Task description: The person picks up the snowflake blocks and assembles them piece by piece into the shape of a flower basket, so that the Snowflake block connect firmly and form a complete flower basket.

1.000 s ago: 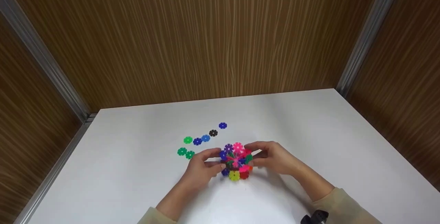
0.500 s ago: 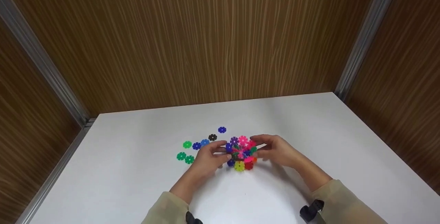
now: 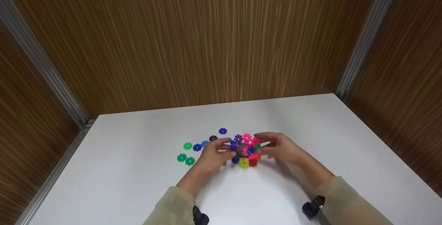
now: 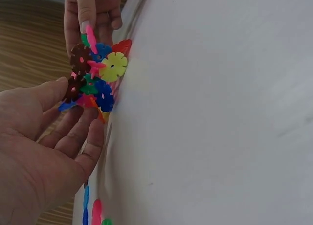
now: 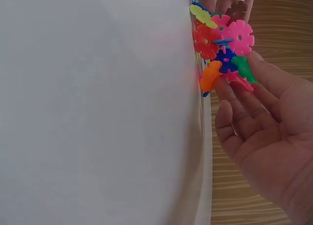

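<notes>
A rounded cluster of interlocking plastic flower discs (image 3: 243, 163) in pink, blue, red, yellow, brown and green sits at the middle of the work. My left hand (image 3: 210, 156) grips its left side. In the left wrist view the thumb presses a brown disc (image 4: 73, 88), with the fingers curved around the far side. From the right, my right hand (image 3: 285, 148) holds the cluster, its thumb at a green disc (image 5: 243, 68) in the right wrist view. The inner joints of the cluster are hidden.
Loose flower discs lie on the white table (image 3: 138, 183) left of and beyond the cluster: green (image 3: 187, 146), dark blue (image 3: 197, 147), black (image 3: 213, 138) and several others. My left hand partly covers a light-blue disc (image 3: 204, 143). Wood-grain panels (image 3: 221, 45) enclose the table's back and sides.
Both hands have carried the disc cluster to the right and farther from me, still holding it from both sides. The loose discs keep their places on the table.
</notes>
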Tool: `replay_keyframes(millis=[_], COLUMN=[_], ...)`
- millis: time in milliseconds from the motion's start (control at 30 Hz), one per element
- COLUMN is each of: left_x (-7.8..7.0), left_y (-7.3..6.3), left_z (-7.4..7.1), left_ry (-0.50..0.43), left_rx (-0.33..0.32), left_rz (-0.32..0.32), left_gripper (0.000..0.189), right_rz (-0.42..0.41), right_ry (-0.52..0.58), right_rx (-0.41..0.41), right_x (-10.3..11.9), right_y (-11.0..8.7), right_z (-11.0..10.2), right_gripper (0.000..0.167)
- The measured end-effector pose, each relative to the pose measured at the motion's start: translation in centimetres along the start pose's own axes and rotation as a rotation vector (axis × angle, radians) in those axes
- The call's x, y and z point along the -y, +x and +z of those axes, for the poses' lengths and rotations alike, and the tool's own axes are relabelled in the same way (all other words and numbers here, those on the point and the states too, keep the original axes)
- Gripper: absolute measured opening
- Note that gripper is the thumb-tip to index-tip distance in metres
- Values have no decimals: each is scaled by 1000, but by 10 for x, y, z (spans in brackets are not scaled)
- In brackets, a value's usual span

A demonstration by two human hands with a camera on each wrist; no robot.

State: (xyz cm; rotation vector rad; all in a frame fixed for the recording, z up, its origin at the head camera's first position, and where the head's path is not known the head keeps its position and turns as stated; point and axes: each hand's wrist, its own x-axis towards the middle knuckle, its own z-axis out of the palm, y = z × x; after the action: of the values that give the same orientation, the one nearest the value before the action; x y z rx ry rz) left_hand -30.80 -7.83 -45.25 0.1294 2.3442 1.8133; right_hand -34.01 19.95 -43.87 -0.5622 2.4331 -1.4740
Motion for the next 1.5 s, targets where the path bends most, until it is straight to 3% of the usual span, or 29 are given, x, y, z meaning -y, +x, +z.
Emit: replay_keyframes(millis=[200, 433, 633, 833, 967, 1133, 1333, 1500], left_x=[-3, -6, -12, -8, 3, 20, 38, 46], left_y=[-6, -22, -38, -48, -54, -60, -62, -62], left_z=[-13, -54, -96, -124, -129, -124, -115, -110], left_ry=[3, 39, 73, 64, 80, 72, 76, 120], left_rx=[-3, -47, -119, -167, -172, -117, -18, 2], left_rz=[14, 72, 83, 82, 73, 74, 68, 98], left_gripper=[57, 54, 52, 50, 48, 45, 47, 46], right_rz=[7, -59, -158, -278, -356, -372, -306, -225], right_ry=[4, -20, -57, -66, -48, -42, -21, -13], right_rx=[-27, -90, -163, -131, -56, 22, 90, 112], right_x=[0, 4, 32, 68, 81, 86, 81, 68], right_y=[-1, -7, -11, -12, -9, -1, 19, 38], right_z=[-3, -14, -17, 9, 36, 68, 98, 115], right_gripper=[61, 54, 50, 48, 45, 41, 37, 35])
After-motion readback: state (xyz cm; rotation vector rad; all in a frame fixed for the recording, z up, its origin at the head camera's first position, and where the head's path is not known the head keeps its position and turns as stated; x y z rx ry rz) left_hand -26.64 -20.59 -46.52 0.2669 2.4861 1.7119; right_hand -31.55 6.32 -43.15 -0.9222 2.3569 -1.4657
